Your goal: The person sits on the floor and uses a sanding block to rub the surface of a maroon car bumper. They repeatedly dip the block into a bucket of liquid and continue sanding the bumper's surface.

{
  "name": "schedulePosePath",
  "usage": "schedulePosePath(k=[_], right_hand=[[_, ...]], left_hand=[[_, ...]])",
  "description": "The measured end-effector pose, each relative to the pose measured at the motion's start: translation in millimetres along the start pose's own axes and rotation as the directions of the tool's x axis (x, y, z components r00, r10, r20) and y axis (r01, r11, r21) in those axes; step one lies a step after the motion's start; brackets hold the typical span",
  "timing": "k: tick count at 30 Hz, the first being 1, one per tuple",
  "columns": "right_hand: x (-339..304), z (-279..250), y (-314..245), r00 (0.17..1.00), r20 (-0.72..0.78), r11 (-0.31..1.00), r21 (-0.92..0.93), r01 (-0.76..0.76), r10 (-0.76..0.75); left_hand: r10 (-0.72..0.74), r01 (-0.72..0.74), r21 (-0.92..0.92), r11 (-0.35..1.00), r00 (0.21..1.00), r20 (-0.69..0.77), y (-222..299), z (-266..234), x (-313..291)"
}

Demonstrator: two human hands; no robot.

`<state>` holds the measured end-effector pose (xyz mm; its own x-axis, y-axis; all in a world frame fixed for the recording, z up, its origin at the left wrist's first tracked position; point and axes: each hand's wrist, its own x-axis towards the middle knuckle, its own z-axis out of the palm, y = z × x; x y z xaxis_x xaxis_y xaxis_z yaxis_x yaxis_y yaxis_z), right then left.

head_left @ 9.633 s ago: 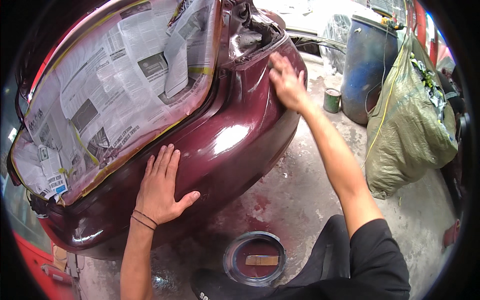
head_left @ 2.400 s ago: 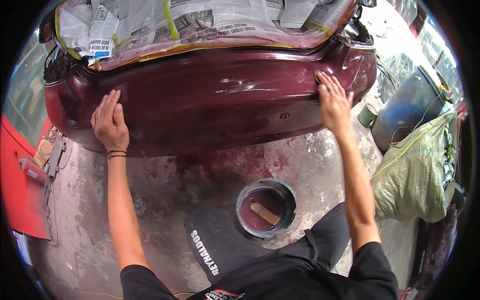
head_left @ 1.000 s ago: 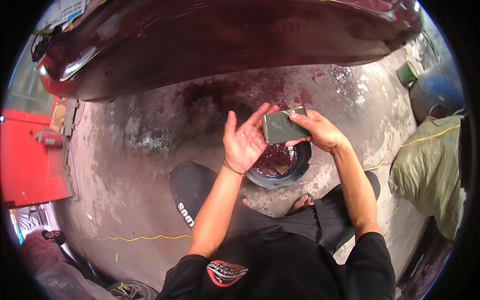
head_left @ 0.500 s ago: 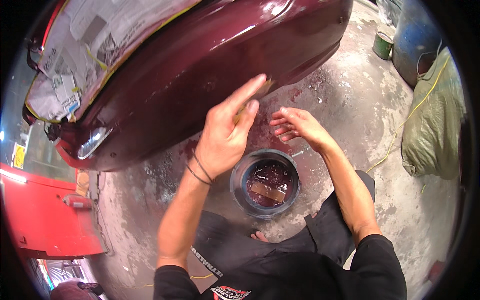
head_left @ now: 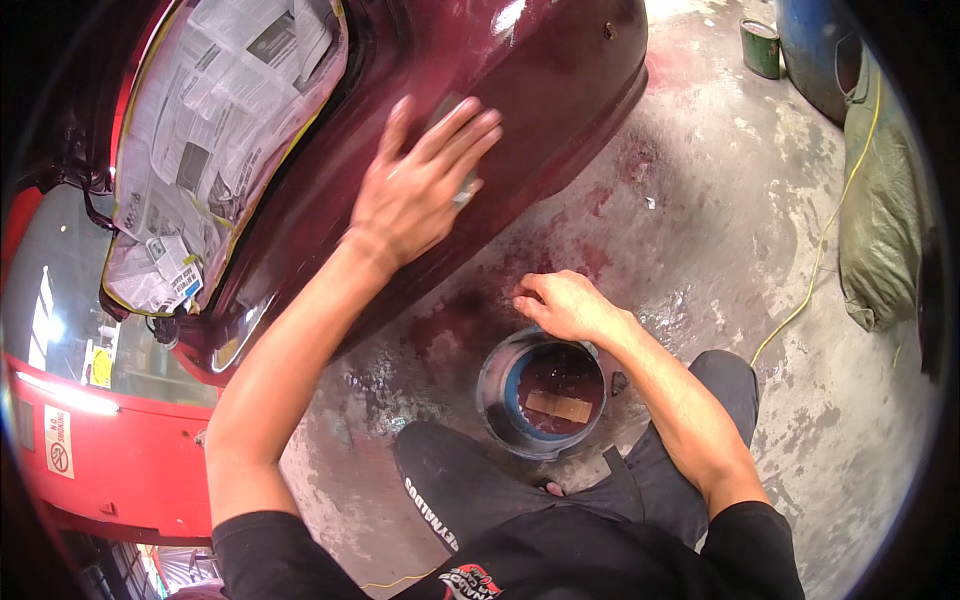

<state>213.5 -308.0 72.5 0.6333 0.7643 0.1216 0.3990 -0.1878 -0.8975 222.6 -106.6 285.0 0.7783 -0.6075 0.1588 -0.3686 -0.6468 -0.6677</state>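
Observation:
My left hand lies palm down against the dark red car panel, fingers stretched out and the little finger apart. Under it I hold a thin, dull greenish-grey pad; most of it is covered by my palm. My right hand is over the far rim of the round dark bucket, its fingers curled inward. What those fingers hold, if anything, is hidden. In the bucket's reddish liquid sits a brown rectangular block.
Newspaper masking edged with yellow tape covers the car's opening at the upper left. A green can, a blue drum and a green sack stand at the right. A yellow cord crosses the wet, stained concrete floor.
My left hand has moved left with the pad and now lies against the panel. My right hand has dropped to the bucket's rim, its fingers more curled. The whole view has shifted.

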Motion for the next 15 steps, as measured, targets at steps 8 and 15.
schedulePosePath(k=[8, 15], right_hand=[[7.6, 2.0, 23.7, 0.987, 0.118, 0.923, -0.381, -0.059, 0.112], [-0.8, -20.7, 36.7, 1.0, 0.027, 0.956, -0.293, -0.007, 0.015]], left_hand=[[-0.003, 0.004, -0.013, 1.0, 1.0, 0.028, -8.7, -23.2, 29.9], [-0.054, 0.057, -0.041, 0.998, 0.996, 0.074, -22.8, -23.1, -25.7]])
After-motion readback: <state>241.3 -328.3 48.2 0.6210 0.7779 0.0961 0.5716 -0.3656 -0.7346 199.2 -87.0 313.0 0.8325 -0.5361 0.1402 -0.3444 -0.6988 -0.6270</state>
